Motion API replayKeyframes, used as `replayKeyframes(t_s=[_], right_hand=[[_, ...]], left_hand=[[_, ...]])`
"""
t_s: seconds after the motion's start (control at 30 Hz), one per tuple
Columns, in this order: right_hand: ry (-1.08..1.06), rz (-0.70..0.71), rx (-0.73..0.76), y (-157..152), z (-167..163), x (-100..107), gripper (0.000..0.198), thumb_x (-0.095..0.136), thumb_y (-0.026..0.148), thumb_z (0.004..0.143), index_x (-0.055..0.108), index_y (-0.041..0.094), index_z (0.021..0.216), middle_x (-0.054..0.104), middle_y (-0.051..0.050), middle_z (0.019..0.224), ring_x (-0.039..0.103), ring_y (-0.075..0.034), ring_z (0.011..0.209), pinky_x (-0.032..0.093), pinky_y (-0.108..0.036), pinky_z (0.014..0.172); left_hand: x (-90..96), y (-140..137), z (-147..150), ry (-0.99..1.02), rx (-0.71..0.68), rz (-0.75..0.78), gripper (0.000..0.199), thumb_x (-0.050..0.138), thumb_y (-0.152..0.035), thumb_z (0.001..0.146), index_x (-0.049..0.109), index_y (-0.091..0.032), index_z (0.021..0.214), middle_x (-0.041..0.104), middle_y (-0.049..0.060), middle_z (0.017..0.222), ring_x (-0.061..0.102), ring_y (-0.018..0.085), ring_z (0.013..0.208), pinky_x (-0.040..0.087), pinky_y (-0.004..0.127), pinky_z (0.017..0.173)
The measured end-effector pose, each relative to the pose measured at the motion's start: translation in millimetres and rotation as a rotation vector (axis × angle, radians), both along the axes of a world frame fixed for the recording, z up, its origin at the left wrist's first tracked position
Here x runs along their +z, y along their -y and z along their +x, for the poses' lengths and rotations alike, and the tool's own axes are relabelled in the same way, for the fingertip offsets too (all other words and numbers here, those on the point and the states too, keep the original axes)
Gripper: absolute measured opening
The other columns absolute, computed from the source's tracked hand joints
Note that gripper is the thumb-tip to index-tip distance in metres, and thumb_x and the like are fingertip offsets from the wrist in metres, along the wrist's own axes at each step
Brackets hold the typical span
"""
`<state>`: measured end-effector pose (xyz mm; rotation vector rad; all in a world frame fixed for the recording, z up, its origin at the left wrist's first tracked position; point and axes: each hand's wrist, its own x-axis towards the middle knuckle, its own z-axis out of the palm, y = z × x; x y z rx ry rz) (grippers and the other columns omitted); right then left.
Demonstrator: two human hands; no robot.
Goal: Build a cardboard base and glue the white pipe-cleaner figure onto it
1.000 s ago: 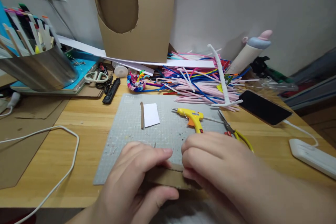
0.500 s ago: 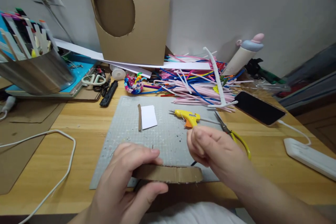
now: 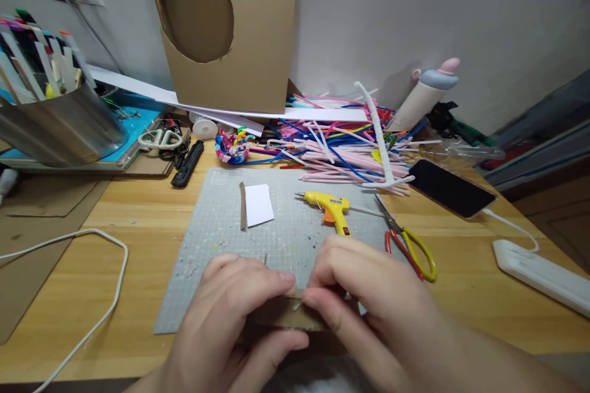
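1. Closest up: left hand (image 3: 230, 313) has the cardboard (image 3: 283, 318) gripped, fingers over the top edge and thumb underneath.
2. Right hand (image 3: 369, 313) is on the same piece from the other side, fingers curled in and fingertips touching it. Can't tell if it's really gripping. There's a tiny pale bit by those fingertips, too small to make out.
3. So the cardboard is between both hands, held up in front of the mat's (image 3: 198, 270) near edge.
4. Just past the right hand: scissors (image 3: 395, 226) with red and yellow handles, plus a yellow glue gun (image 3: 338, 209), nozzle pointing left.
5. Further up the mat, a white card (image 3: 260, 206) with a brown strip (image 3: 243, 206) right along its left edge.
6. Phone (image 3: 452, 187) lies off to the right, cable plugged in.
7. Behind the mat, a messy heap of pipe cleaners (image 3: 332, 163), mostly pink and blue.
8. Way back, a panel (image 3: 262, 43) with a big round hole stands near the wall (image 3: 359, 18).
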<state>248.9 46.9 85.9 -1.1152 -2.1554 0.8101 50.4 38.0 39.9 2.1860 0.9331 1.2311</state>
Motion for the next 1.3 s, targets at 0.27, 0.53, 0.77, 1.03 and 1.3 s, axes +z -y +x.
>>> replayKeyframes(t_s=[0.27, 0.53, 0.77, 1.03, 1.3], right_hand=[[-0.144, 0.013, -0.274, -19, 9, -23, 0.034, 0.034, 0.032, 0.099, 0.040, 0.020, 0.068, 0.040, 0.003, 0.062, 0.040, -0.012, 0.058, 0.031, -0.026, 0.054], [-0.121, -0.210, 0.088, -6, 0, -2, 0.015, 0.058, 0.035, 0.088, 0.059, 0.021, 0.093, 0.059, 0.001, 0.085, 0.055, -0.012, 0.077, 0.042, -0.023, 0.066], [-0.053, -0.116, 0.032, -2, -4, 0, 0.020, 0.045, 0.019, 0.092, 0.049, 0.019, 0.072, 0.053, 0.001, 0.071, 0.049, -0.010, 0.064, 0.038, -0.022, 0.059], [-0.302, -0.165, -0.177, -15, 13, -40, 0.043, 0.034, 0.048, 0.097, 0.058, 0.019, 0.075, 0.056, -0.001, 0.066, 0.053, -0.014, 0.063, 0.041, -0.027, 0.059], [-0.100, -0.020, 0.322, 12, 8, -29, 0.026, 0.051, 0.039, 0.092, 0.059, 0.021, 0.110, 0.068, -0.007, 0.097, 0.063, -0.016, 0.090, 0.048, -0.028, 0.080]], left_hand=[[-1.7, 0, -3, -0.001, -0.028, -0.005, 0.035, 0.065, -0.027, 0.084, 0.050, -0.022, 0.116, 0.068, 0.003, 0.086, 0.061, 0.017, 0.077, 0.048, 0.033, 0.073], [0.8, 3, -1, -0.006, 0.018, -0.108, 0.041, 0.064, -0.030, 0.084, 0.048, -0.025, 0.121, 0.066, 0.003, 0.088, 0.062, 0.018, 0.078, 0.049, 0.033, 0.071], [-1.1, 2, 1, -0.025, 0.019, -0.144, 0.048, 0.069, -0.027, 0.079, 0.047, -0.027, 0.121, 0.067, 0.002, 0.086, 0.064, 0.017, 0.075, 0.050, 0.032, 0.069], [-2.5, 2, -1, -0.014, -0.032, -0.133, 0.043, 0.067, -0.017, 0.077, 0.049, -0.023, 0.116, 0.067, 0.001, 0.084, 0.062, 0.016, 0.072, 0.048, 0.031, 0.069], [-0.7, 7, -6, -0.137, -0.176, -0.138, 0.027, 0.069, -0.018, 0.075, 0.045, -0.024, 0.084, 0.064, 0.000, 0.076, 0.062, 0.016, 0.071, 0.044, 0.032, 0.072]])
